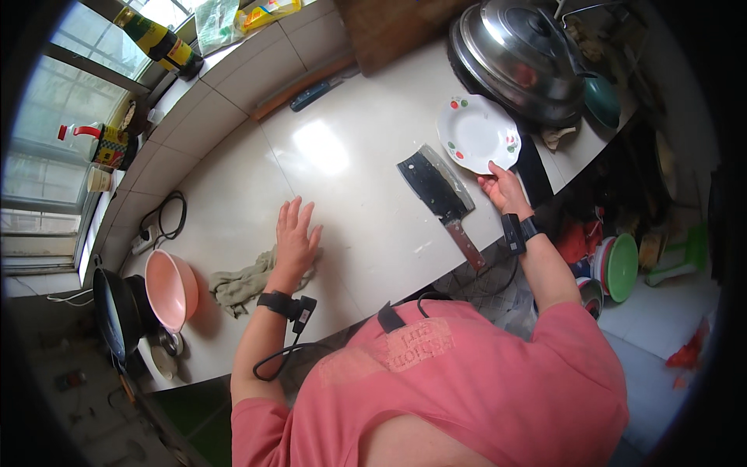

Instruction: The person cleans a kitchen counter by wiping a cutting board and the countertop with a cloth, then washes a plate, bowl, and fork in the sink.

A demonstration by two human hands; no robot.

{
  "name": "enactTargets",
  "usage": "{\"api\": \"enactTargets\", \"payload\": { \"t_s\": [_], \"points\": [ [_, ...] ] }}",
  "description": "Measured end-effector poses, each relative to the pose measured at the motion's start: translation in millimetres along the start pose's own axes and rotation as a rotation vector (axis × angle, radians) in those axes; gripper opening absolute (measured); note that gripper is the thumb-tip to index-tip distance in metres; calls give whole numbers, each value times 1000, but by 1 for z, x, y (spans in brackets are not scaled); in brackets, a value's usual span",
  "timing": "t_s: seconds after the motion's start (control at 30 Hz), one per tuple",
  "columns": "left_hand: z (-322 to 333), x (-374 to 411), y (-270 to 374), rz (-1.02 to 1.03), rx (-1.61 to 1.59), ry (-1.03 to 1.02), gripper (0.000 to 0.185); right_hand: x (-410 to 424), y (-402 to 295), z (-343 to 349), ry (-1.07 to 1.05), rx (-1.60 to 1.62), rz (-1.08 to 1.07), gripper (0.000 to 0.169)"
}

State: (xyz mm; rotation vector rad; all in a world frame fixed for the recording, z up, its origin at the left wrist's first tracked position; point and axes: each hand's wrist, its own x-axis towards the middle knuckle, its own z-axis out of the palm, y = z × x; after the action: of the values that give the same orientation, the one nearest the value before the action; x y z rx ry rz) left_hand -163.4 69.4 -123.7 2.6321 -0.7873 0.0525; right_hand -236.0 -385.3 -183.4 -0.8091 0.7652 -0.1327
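Note:
My right hand [503, 188] grips the near rim of a white plate [478, 131] with red and green fruit decoration, its thumb over the edge. The plate shows nothing on it. Just left of the plate, a cleaver [437, 187] with a dark blade and a brown wooden handle lies on the white counter [362, 233]. My left hand [296, 236] is held over the counter with fingers apart and nothing in it. Below that hand a crumpled grey-green cloth [242, 286] rests on the surface, partly hidden by the wrist.
A large lidded metal pot [513, 58] stands at the back right, by a wooden board [397, 29]. Along the tiled wall lies a blue-handled knife [312, 96]. A pink bowl [171, 290] and a dark wok [114, 315] are at the left. A bottle [160, 44] stands on the windowsill.

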Motion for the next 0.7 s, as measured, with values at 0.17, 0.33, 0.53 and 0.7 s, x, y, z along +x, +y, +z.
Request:
{"api": "enactTargets", "payload": {
  "t_s": [0.17,0.33,0.53,0.7],
  "points": [
    [3,15,30,-92,-264,-12,45,-29,-7,14,-132,-104,16,33],
    [17,27,52,-377,-903,-193,48,-60,-11,56,-303,-350,4,27],
    [-1,28,77,-479,-1374,-269,49,-90,5,132,-584,-432,125,30],
    [-7,-15,61,-734,-1957,83,43,-82,44,167,-866,-688,237,33]
  ]
}}
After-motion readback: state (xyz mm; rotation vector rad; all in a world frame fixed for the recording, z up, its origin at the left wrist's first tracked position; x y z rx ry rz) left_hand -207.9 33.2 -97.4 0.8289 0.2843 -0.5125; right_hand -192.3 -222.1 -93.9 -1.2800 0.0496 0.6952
